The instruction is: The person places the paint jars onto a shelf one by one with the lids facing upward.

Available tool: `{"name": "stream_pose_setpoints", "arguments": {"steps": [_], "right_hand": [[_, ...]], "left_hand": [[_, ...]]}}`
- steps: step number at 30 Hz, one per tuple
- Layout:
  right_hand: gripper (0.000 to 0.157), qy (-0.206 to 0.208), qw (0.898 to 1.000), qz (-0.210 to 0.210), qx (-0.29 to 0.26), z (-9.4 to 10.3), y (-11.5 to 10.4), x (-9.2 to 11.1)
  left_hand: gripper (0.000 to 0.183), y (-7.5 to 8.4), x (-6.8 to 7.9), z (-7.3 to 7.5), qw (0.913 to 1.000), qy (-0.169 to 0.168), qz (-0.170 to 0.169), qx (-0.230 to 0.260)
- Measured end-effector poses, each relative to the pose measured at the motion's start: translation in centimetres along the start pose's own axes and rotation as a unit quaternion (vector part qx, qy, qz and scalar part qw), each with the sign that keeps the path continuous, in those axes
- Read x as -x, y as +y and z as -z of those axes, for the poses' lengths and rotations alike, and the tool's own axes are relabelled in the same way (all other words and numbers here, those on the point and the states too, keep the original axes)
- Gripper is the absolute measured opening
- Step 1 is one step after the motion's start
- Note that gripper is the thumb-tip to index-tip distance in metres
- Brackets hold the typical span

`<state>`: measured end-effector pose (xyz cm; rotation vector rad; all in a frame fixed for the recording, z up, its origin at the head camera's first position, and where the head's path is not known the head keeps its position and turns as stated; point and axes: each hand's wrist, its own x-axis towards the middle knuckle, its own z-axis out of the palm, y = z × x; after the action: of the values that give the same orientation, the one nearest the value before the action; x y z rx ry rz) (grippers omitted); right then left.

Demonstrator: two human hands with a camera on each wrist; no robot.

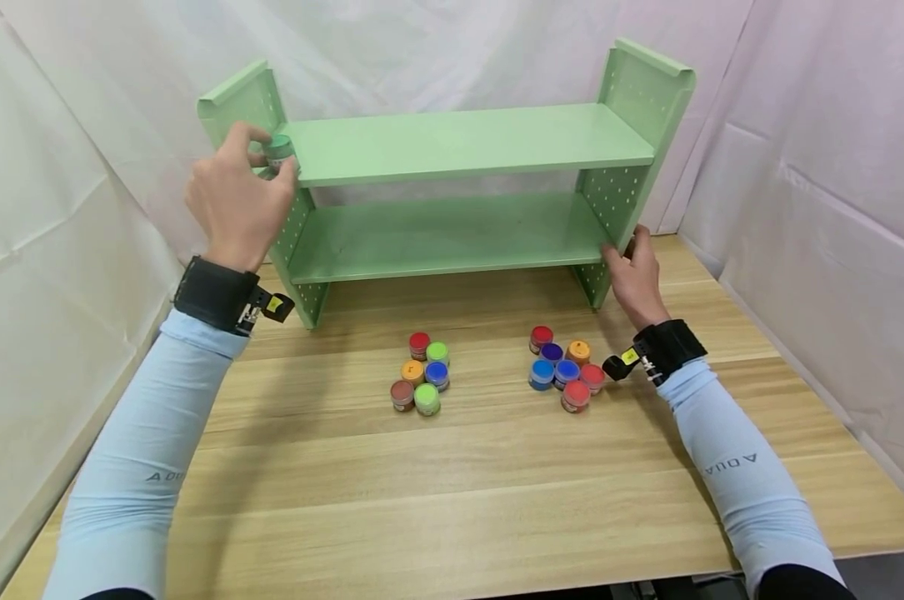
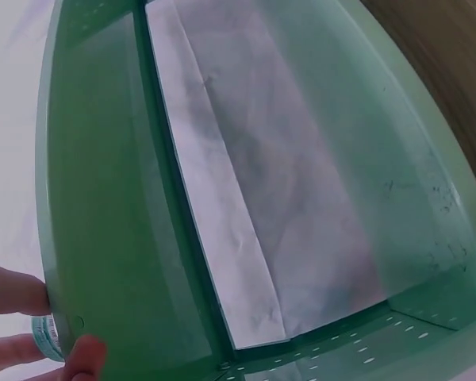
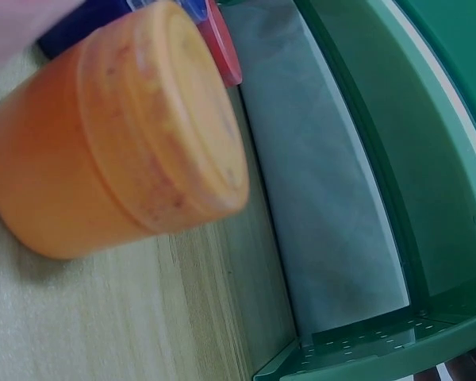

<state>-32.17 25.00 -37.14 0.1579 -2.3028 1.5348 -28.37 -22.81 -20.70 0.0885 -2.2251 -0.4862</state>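
My left hand [image 1: 237, 196] pinches a small paint jar [image 1: 277, 150] with a dark green lid, between thumb and fingers. It is at the left end of the upper board of a light green two-tier shelf [image 1: 459, 142]. In the left wrist view, the jar [image 2: 46, 336] shows partly behind the fingers, beside the board's edge. My right hand [image 1: 637, 279] grips the shelf's right side panel low down, thumb in front and fingers behind. Close to the right wrist camera stands an orange paint jar [image 3: 103, 135].
Two clusters of small paint jars stand on the wooden table [image 1: 422, 500] before the shelf. The left cluster includes a brown-lidded jar [image 1: 402, 395]; the right one includes a light-blue-lidded jar [image 1: 541, 374]. White sheeting [image 1: 437, 50] hangs behind and at both sides.
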Motion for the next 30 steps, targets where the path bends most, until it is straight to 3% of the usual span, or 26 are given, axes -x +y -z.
{"name": "stream_pose_setpoints", "arguments": {"steps": [15,22,26,30], "right_hand": [[0.056,0.005,1.000,-0.004,0.007,0.0,0.0,0.0],[0.055,0.003,1.000,-0.006,0.003,-0.2,0.1,-0.1],[0.055,-0.001,1.000,-0.008,-0.003,-0.2,0.0,-0.1],[0.055,-0.004,1.000,-0.007,-0.011,-0.2,-0.1,-0.2]], "left_hand": [[0.039,0.4,-0.8,0.3,0.9987,-0.045,0.000,-0.025],[0.046,0.2,-0.7,0.9,0.9974,-0.058,-0.020,-0.037],[0.054,0.3,0.0,1.3,0.9969,-0.025,-0.043,-0.060],[0.052,1.1,1.3,1.6,0.9922,0.076,-0.079,-0.061]]}}
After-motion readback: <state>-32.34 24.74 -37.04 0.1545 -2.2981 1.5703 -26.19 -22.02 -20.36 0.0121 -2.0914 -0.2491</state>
